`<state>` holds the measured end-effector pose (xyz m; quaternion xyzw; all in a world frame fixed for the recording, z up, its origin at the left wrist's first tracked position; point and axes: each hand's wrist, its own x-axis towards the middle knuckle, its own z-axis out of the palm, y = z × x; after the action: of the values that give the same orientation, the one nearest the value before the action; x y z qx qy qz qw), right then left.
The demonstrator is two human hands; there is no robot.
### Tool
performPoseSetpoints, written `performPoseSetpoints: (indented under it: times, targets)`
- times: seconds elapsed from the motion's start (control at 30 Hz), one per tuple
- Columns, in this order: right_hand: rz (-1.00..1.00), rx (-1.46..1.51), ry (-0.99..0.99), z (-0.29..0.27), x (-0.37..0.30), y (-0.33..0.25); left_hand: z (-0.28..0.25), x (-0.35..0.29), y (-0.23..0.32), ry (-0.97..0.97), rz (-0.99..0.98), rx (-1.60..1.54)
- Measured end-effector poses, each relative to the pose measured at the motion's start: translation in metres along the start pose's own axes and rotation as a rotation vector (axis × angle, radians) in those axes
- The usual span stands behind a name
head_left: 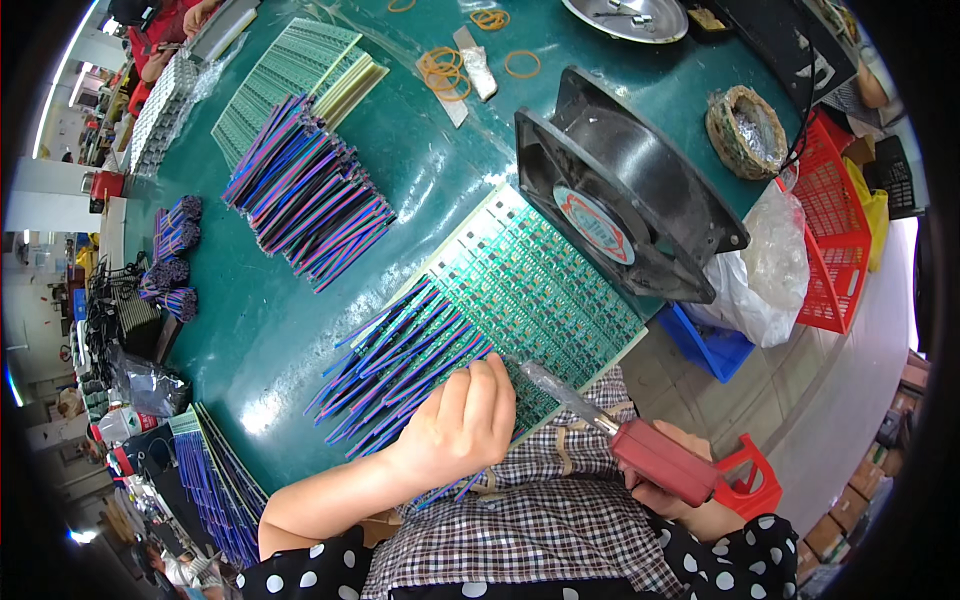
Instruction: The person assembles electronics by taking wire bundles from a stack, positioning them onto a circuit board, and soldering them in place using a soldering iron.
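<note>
A green circuit board panel lies at the table's near edge, covered with rows of small components. Blue, black and pink wires fan out leftward from its left part. My left hand is closed over the board, its fingertips pinching a wire close to the surface; the fingers partly hide it. In my right hand is a red-bodied soldering gun, gripped by the handle. Its wrapped barrel points up and left, and the tip is close to my left fingertips. Contact with the board cannot be made out.
A black fan stands against the board's far right side. Beyond lie a wire bundle pile, stacked bare boards, rubber bands, a metal plate and a solder coil. Red baskets stand at right.
</note>
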<state>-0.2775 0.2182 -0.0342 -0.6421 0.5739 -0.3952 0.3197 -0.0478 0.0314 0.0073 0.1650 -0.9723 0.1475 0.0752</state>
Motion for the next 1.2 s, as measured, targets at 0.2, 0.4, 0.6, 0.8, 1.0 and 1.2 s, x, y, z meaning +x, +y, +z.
performPoseSetpoints:
  times: [0.2,0.4,0.6,0.8,1.0,1.2]
  targets:
    - [-0.012,-0.012,0.056,-0.002,0.005,-0.006,0.0,-0.001,0.001,-0.004,0.008,0.03]
    - [0.091,0.15,0.044,0.003,-0.008,0.0,-0.001,-0.001,0.004,-0.024,0.007,0.03]
    - [0.253,0.227,0.008,0.005,-0.011,-0.001,-0.005,-0.003,0.004,-0.04,-0.063,-0.04]
    - [0.317,0.327,0.063,0.009,-0.013,-0.003,-0.003,-0.007,0.004,-0.016,-0.061,-0.067]
    - [0.041,0.058,0.05,0.007,0.007,0.0,-0.002,-0.006,0.002,-0.017,-0.033,-0.029]
    - [0.036,0.118,0.054,-0.007,-0.011,0.001,-0.002,0.002,0.005,0.008,-0.019,-0.04]
